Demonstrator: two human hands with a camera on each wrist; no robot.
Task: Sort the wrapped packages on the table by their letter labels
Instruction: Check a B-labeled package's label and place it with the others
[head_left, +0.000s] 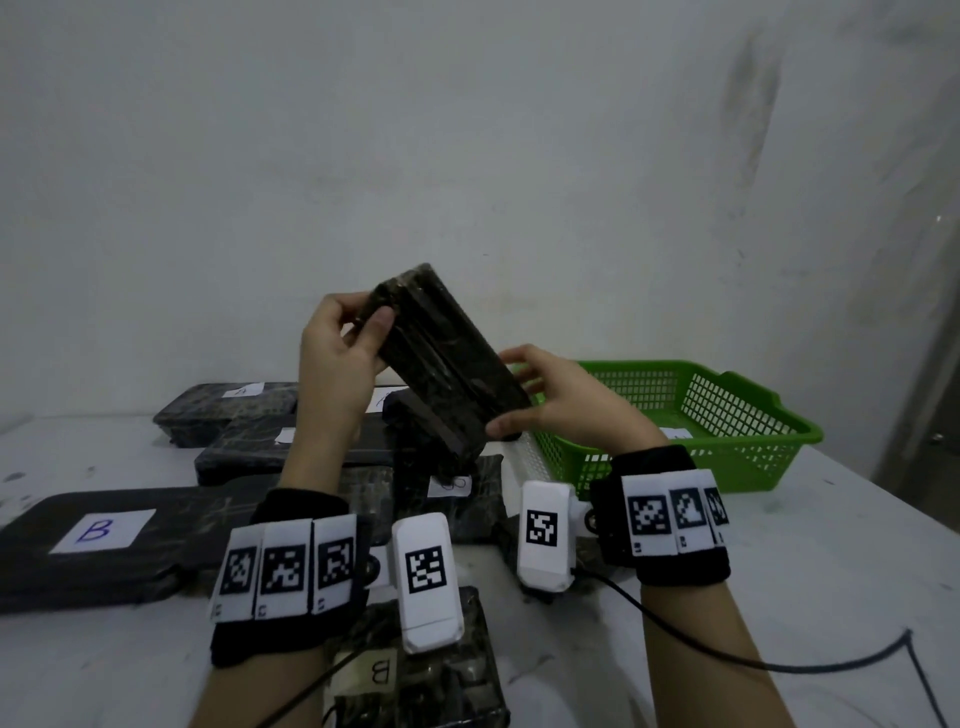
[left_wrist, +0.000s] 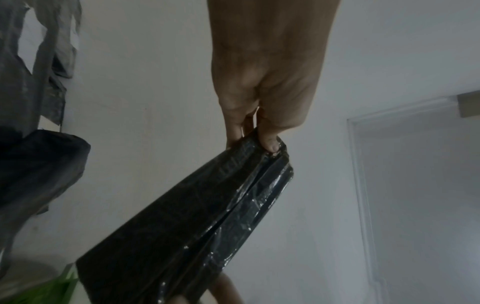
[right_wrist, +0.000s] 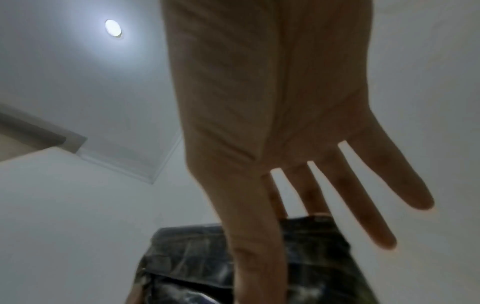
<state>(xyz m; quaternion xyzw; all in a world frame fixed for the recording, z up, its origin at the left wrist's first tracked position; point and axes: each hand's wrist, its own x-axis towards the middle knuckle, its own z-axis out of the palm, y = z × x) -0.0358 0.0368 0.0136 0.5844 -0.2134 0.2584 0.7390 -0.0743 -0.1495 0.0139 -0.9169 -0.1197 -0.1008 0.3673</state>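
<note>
- The left hand pinches the upper corner of a black wrapped package, thumb on the near face, fingers behind it.
- The package is lifted above the table, tilted, to the left of the green basket. No label shows on its near face.
- The right hand has straight, spread fingers; the thumb touches the lower end of the package, the other fingers lie behind it.
- More packages lie flat on the table left of the basket. One at far left has a "B" label; another near the left wrist also shows "B".
- A white paper lies inside the basket.
</note>
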